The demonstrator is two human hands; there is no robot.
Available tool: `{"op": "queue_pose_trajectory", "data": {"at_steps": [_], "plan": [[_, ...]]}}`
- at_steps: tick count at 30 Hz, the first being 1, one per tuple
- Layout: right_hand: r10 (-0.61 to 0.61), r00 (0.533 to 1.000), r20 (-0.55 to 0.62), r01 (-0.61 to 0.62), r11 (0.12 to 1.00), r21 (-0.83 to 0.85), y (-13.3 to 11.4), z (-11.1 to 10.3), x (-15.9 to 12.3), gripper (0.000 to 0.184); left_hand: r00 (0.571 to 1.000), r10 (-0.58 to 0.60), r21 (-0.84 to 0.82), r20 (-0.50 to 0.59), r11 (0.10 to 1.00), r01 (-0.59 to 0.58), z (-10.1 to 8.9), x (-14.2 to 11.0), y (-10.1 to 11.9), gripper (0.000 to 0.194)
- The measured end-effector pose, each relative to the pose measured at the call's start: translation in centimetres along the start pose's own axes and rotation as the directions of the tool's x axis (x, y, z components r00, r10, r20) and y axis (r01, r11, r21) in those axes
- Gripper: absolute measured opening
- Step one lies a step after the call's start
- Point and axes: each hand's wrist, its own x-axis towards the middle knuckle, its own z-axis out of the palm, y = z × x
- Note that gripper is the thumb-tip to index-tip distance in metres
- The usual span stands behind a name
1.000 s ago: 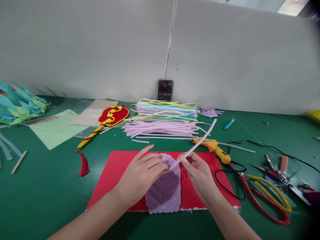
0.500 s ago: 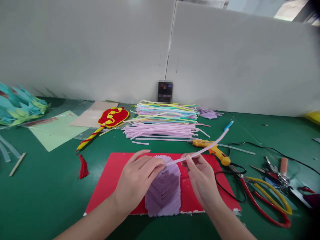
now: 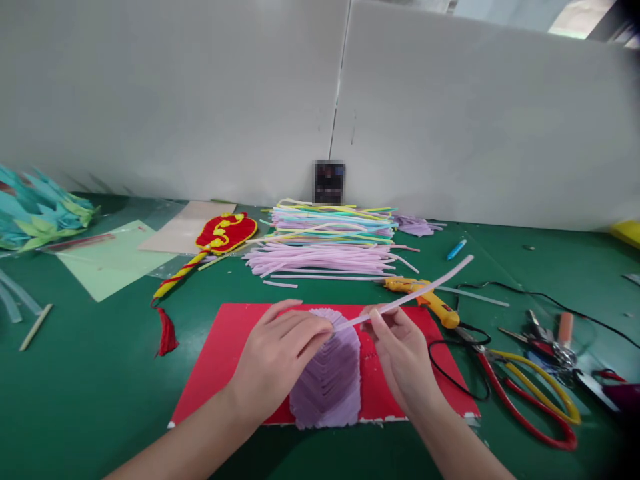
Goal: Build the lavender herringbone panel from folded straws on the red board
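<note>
A pale lilac pipe cleaner [image 3: 425, 289] stretches between my two hands, its free end rising to the upper right. My left hand [image 3: 283, 353] pinches its left end between thumb and fingers. The thumb and index finger of my right hand [image 3: 403, 353] close on it further along. Beneath them lies a ribbed lilac leaf-shaped piece [image 3: 327, 387] with a V pattern of folded rows. It rests on a red board [image 3: 220, 353] with worn white edges. My left hand partly covers the leaf shape's upper left.
Bundled pipe cleaners [image 3: 325, 260] lie behind the board. To the right are a yellow glue gun [image 3: 425, 300] with a black cord, red-and-yellow-handled scissors [image 3: 530, 393] and a blue pen [image 3: 457, 249]. A red tasselled fan [image 3: 227, 232] lies left, before a grey partition [image 3: 200, 100].
The pipe cleaner's free end has swung slightly right and now stands clear of the blue pen. Both hands keep nearly the same place and grip.
</note>
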Motion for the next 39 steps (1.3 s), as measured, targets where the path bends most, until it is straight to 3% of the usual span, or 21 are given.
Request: {"op": "queue_pose_trajectory", "data": {"at_steps": [9, 13, 17, 20, 23, 26, 28, 29, 31, 33, 35, 39], "plan": [[-0.004, 1.000, 0.023, 0.004, 1.000, -0.027, 0.4, -0.3, -0.1, 0.016, 0.999, 0.027, -0.012, -0.020, 1.000, -0.028, 0.1, -0.2, 0.1, 0.012], [0.009, 0.999, 0.054, -0.009, 1.000, -0.002, 0.3, -0.3, -0.1, 0.015, 0.990, 0.140, -0.052, -0.008, 0.989, -0.141, 0.1, -0.1, 0.2, 0.016], [0.068, 0.980, 0.187, -0.063, 0.997, -0.034, 0.0, -0.3, 0.0, 0.014, 0.939, 0.317, -0.210, 0.131, 0.935, -0.286, -0.3, 0.3, 0.6, 0.020], [0.100, 0.952, 0.288, -0.078, 0.993, -0.086, -0.1, -0.4, -0.1, 0.015, 0.901, 0.345, -0.321, 0.263, 0.912, -0.256, -0.7, 0.7, 0.9, 0.025], [0.112, 0.948, 0.298, -0.081, 0.990, -0.112, -0.2, -0.3, -0.1, 0.018, 0.887, 0.332, -0.333, 0.322, 0.917, -0.222, -1.0, 0.9, 0.9, 0.028], [0.123, 0.964, 0.236, -0.108, 0.991, -0.072, -0.4, -0.3, 0.3, 0.022, 0.935, 0.180, -0.280, 0.304, 0.956, -0.093, -1.0, 1.0, 0.4, 0.017], [0.097, 0.986, 0.138, -0.098, 0.995, 0.000, -0.6, -0.6, 0.8, 0.023, 0.973, -0.091, -0.222, 0.211, 0.965, 0.138, -0.8, 1.1, -0.3, 0.016], [0.078, 0.993, 0.084, -0.082, 0.996, 0.039, -0.7, -0.8, 1.0, 0.022, 0.955, -0.249, -0.193, 0.160, 0.941, 0.278, -0.6, 1.0, -0.7, 0.019], [0.053, 0.999, 0.005, -0.053, 0.994, 0.099, -0.9, -1.2, 1.5, 0.020, 0.863, -0.495, -0.117, 0.101, 0.856, 0.504, -0.2, 0.8, -1.6, 0.022], [0.054, 0.998, -0.019, -0.051, 0.990, 0.132, -0.9, -1.5, 1.8, 0.018, 0.815, -0.550, -0.036, 0.183, 0.824, 0.565, 0.5, 0.5, -2.5, 0.027], [0.069, 0.998, -0.011, -0.066, 0.987, 0.147, -0.8, -1.6, 1.8, 0.017, 0.809, -0.528, 0.015, 0.259, 0.839, 0.543, 1.3, 0.1, -3.2, 0.032], [0.081, 0.996, 0.028, -0.083, 0.991, 0.100, -0.1, -1.3, 1.6, 0.014, 0.801, -0.514, 0.006, 0.307, 0.842, 0.539, 2.1, -0.3, -3.4, 0.031]]}}
